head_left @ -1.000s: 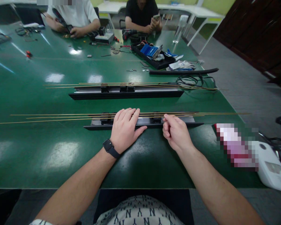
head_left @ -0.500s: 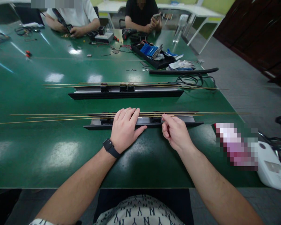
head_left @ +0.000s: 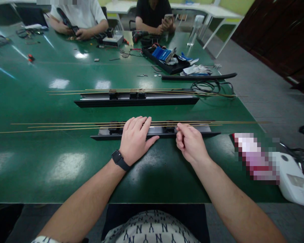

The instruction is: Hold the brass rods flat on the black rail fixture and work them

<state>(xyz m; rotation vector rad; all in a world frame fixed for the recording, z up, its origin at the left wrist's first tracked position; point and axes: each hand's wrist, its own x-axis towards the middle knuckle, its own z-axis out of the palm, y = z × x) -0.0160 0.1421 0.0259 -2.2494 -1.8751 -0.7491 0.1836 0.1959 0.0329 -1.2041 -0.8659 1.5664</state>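
Thin brass-coloured rods [head_left: 66,125] run lengthwise over a black and silver metal rail [head_left: 155,130] on the green table. Black blocks [head_left: 170,125] sit in the rail's channel beneath the rods. My left hand [head_left: 136,135] lies palm down across the rods and rail, fingers outstretched, thumb spread along the front edge. What lies under its palm is hidden. At the rail's right part, my right hand [head_left: 191,141] is curled, thumb and forefinger pinched at the nearest rod. That rod's end sticks out to the right of the fingers.
A second rail [head_left: 139,101] with rods lies farther back. Behind it are a black strip [head_left: 199,77], coiled cable [head_left: 206,87], gloves [head_left: 196,70] and a black tray [head_left: 172,70]. A white device [head_left: 294,180] lies at the right. Two people sit opposite, near a clear bottle [head_left: 194,32].
My right hand has shifted slightly to the right, and the end of the nearest rod has moved right with it. My left hand stays in place.
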